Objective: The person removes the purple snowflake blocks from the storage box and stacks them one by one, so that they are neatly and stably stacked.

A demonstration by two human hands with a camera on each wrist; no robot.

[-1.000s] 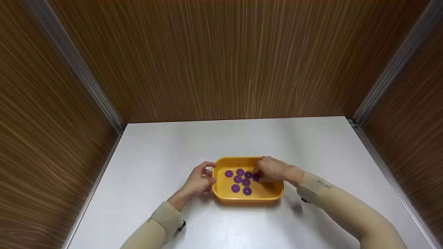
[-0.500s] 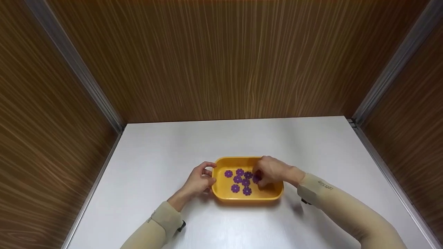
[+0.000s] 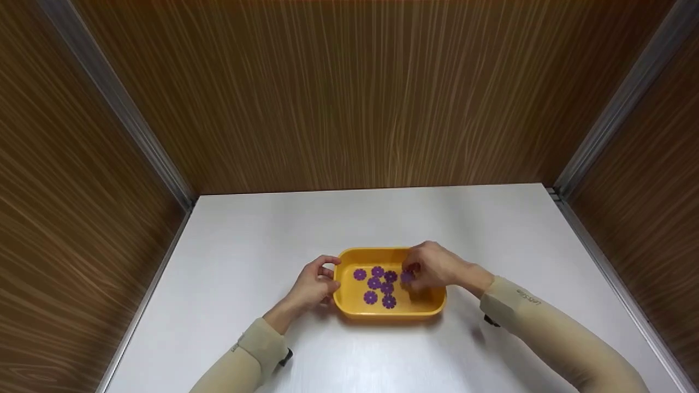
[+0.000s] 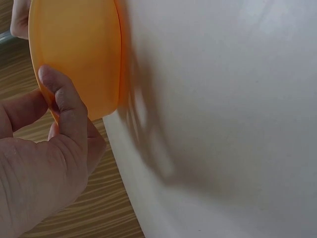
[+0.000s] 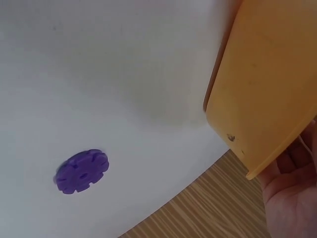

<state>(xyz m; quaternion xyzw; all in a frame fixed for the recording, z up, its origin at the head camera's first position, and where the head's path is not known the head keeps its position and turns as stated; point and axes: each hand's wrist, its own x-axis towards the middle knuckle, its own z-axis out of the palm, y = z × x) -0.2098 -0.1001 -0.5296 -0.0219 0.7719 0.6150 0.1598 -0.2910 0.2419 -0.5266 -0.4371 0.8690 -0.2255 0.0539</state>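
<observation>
A yellow plastic tray [image 3: 390,315] stands on the white table and holds several purple notched plastic discs [image 3: 371,297] lying flat. At its left end, my left hand [image 3: 314,284] grips the rim; the left wrist view shows the thumb [image 4: 67,99] bent against the tray's outer wall [image 4: 81,54]. My right hand [image 3: 437,267] reaches over the tray's right side and pinches one purple disc [image 3: 407,277] inside, partly hidden by the fingers. The right fingertips are out of sight in the right wrist view, where the hand [image 5: 294,198] shows only at the edge.
Another purple notched disc [image 5: 82,171] lies on the table outside the tray in the right wrist view. Brown wood-grain panels [image 3: 377,98] rise at the back and both sides, with metal strips [image 3: 136,120] at the corners.
My right hand has shifted slightly up and right, with the pinched disc moving a little along with it. The left hand and the tray stay nearly in place.
</observation>
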